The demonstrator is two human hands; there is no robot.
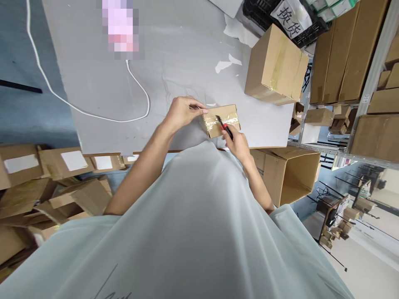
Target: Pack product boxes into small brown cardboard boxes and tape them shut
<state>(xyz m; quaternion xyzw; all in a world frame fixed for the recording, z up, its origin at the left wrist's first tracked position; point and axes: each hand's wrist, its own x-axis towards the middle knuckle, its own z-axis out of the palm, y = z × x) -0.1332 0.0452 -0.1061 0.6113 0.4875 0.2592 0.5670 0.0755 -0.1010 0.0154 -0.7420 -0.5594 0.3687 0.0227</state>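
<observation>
A small cardboard box (229, 113) sealed with clear tape lies on the grey table (174, 54) near its front edge. My left hand (183, 111) is closed on the box's left end, fingers curled over its top edge. My right hand (237, 142) grips a red and black cutter (223, 126), whose tip rests on the taped seam on top of the box. My pale shirt hides the table's near edge below the box.
A larger taped carton (276, 66) stands at the table's right end. A white cable (93, 110) loops across the tabletop. An open carton (288, 174) sits on the floor at right, shelves of boxes (352, 62) beyond it. Flattened and labelled boxes (46, 182) pile at left.
</observation>
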